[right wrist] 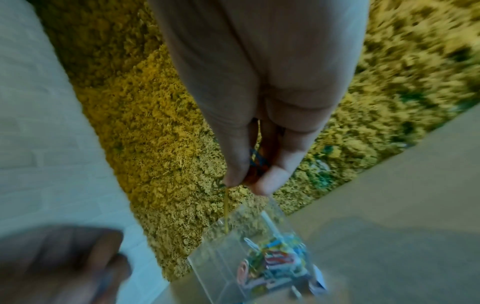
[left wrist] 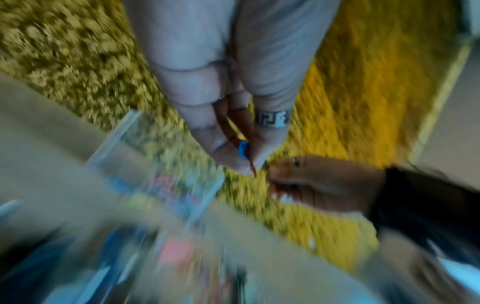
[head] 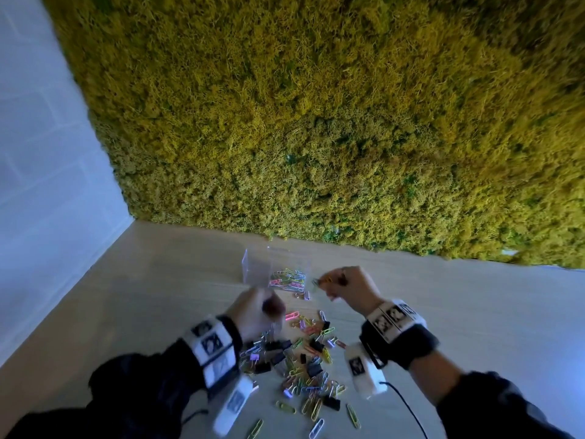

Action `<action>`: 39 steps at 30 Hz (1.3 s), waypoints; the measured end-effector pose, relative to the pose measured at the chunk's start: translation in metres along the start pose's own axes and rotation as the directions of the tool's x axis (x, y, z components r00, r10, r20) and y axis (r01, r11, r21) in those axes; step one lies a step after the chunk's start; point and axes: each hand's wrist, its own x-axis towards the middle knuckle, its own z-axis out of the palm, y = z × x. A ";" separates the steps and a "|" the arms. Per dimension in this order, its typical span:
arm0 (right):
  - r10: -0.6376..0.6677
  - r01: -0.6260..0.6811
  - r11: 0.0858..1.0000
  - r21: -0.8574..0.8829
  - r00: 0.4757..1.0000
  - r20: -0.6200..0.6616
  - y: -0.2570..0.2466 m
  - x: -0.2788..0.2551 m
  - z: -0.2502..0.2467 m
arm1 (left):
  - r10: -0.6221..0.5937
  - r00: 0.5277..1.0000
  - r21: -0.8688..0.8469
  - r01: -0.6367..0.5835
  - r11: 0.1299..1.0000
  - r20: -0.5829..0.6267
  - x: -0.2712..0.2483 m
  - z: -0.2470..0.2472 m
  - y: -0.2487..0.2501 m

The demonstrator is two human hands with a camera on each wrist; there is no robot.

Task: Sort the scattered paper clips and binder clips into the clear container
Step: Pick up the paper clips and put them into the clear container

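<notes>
The clear container [head: 253,270] stands on the wooden table near the moss wall, with several coloured paper clips [head: 288,280] inside; the right wrist view shows it as well [right wrist: 215,257]. My right hand [head: 332,286] is just right of the container and pinches a small bunch of paper clips [right wrist: 255,162], one yellow clip [right wrist: 226,205] dangling over the container's rim. My left hand [head: 262,308], blurred, is in front of the container and pinches a blue paper clip [left wrist: 242,150] with a red one. A heap of paper clips and black binder clips [head: 304,359] lies between my wrists.
A yellow-green moss wall [head: 316,122] borders the table's far edge, and a white wall [head: 38,185] stands at the left. Loose clips [head: 353,415] lie toward the near edge. A black cable [head: 408,410] runs from my right wrist camera.
</notes>
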 end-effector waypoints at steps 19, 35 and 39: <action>-0.018 0.016 0.998 0.061 0.999 0.038 0.016 0.001 -0.023 | -0.058 0.976 -0.203 0.015 0.979 -0.208 0.038 -0.059 -0.028; 0.128 -0.040 0.954 -0.296 0.951 0.283 0.082 -0.126 0.045 | -0.245 0.969 0.111 0.242 0.964 0.014 -0.050 0.007 -0.105; 0.167 -0.027 0.927 -0.375 0.923 0.346 0.081 -0.150 0.040 | -0.180 0.984 0.227 0.178 0.957 -0.012 -0.064 0.015 -0.104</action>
